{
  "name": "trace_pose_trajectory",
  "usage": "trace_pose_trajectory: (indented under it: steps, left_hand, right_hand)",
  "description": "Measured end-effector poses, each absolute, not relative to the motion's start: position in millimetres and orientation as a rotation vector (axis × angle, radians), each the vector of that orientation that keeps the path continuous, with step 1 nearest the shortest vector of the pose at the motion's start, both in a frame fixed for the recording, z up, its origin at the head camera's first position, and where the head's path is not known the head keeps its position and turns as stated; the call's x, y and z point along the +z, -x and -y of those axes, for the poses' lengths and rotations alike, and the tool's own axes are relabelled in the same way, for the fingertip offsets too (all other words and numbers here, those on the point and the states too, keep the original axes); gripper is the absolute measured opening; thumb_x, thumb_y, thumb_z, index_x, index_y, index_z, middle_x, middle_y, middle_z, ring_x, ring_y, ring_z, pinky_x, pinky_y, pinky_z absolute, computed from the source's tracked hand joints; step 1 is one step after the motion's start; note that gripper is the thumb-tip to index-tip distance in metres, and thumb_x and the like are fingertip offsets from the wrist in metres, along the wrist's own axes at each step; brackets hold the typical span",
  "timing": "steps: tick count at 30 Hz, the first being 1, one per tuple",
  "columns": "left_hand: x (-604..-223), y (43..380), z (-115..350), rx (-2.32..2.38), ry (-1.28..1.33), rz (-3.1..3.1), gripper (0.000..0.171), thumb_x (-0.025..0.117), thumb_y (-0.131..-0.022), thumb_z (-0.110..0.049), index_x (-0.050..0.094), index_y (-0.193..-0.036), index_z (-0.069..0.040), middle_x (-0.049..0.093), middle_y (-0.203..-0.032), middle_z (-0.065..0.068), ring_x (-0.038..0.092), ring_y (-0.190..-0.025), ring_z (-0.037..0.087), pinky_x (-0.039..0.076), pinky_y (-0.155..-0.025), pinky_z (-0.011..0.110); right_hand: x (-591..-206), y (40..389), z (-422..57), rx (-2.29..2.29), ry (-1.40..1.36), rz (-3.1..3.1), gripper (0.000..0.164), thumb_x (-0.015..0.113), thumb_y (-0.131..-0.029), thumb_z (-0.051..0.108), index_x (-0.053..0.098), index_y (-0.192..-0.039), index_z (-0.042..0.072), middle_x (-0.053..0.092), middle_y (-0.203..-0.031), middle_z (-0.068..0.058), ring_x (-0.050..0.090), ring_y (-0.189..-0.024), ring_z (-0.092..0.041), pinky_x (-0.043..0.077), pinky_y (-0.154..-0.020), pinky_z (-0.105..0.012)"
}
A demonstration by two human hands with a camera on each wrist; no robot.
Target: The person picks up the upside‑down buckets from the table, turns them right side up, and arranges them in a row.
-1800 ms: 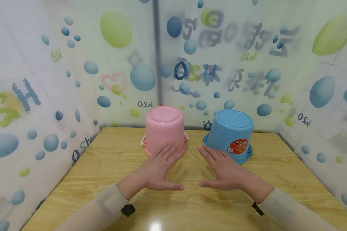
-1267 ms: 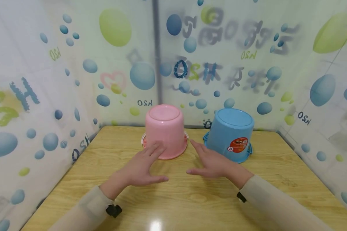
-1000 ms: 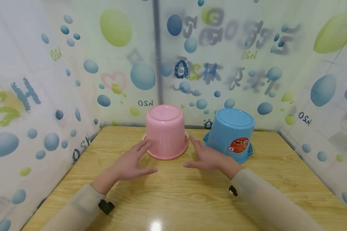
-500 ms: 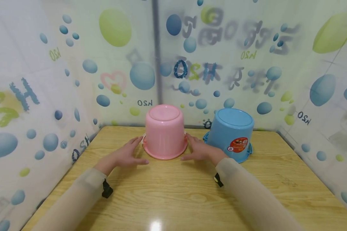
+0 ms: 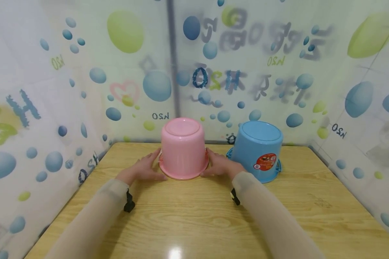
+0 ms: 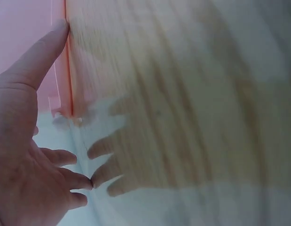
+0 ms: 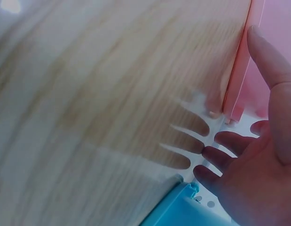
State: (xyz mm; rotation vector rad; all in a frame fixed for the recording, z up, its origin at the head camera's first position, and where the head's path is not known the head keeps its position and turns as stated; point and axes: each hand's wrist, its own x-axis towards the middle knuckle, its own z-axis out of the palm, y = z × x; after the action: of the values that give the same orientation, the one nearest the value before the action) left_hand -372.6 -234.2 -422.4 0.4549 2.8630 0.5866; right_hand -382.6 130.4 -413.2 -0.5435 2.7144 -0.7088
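An upside-down pink bucket (image 5: 183,153) stands on the wooden table with its rim (image 6: 64,80) down. My left hand (image 5: 143,169) is at its left side; in the left wrist view the thumb reaches the rim while the other fingers spread low by the tabletop. On the opposite side is my right hand (image 5: 218,166). Its thumb (image 7: 260,49) lies against the pink rim in the right wrist view, and its other fingers extend loosely near the table. Neither hand wraps round the bucket. The bucket's far side is hidden.
An upside-down blue bucket (image 5: 256,151) with a red label stands close to the right hand and forearm. The wooden table (image 5: 188,219) ends against printed curtain-like walls (image 5: 142,61) at the back and sides.
Both hands have moved forward, the left one first swinging left, and now flank the pink bucket with thumbs at its rim. Both buckets have stayed in place.
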Motion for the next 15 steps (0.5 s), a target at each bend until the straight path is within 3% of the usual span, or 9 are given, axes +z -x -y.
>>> trace_pose_trajectory:
  steps: [8, 15]
  left_hand:
    - [-419.6, 377.0, 226.5, 0.649, -0.442, -2.807, 0.132, 0.085, -0.088, -0.067, 0.003, -0.179, -0.017, 0.02, -0.18, 0.028, 0.006, -0.16, 0.071, 0.003, -0.13, 0.082]
    - [-422.0, 377.1, 227.0, 0.84, -0.5, -2.723, 0.13, 0.089, -0.091, -0.052, 0.001, -0.179, -0.017, 0.015, -0.181, 0.029, 0.006, -0.165, 0.062, 0.012, -0.133, 0.074]
  right_hand:
    - [-413.2, 382.3, -126.6, -0.731, 0.514, -2.688, 0.124, 0.085, -0.093, 0.057, 0.001, -0.179, 0.027, 0.024, -0.184, -0.009, 0.018, -0.17, -0.045, 0.019, -0.136, -0.067]
    - [-416.1, 382.7, -125.1, -0.721, 0.521, -2.694, 0.125, 0.084, -0.092, 0.06, 0.0, -0.179, 0.028, 0.024, -0.184, -0.009, 0.018, -0.17, -0.043, 0.019, -0.137, -0.066]
